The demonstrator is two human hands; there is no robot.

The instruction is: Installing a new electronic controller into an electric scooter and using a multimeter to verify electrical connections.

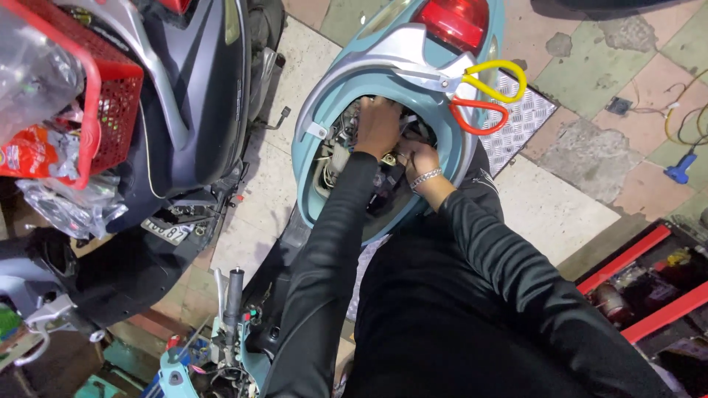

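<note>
Both my hands reach into the open seat cavity of a light blue scooter, whose seat is off. My left hand is deep inside, fingers curled over dark engine parts and wiring. My right hand, with a silver bracelet on the wrist, is just to its right, fingers bent among the same parts. What either hand grips is hidden. A pair of scissors with one yellow and one red handle lies on the scooter's rear body, near the red tail lamp.
A dark blue scooter stands to the left with a red basket holding plastic bags. A red tool tray lies at the right. Blue-handled tool and wires rest on the tiled floor. A metal tread plate lies under the tail.
</note>
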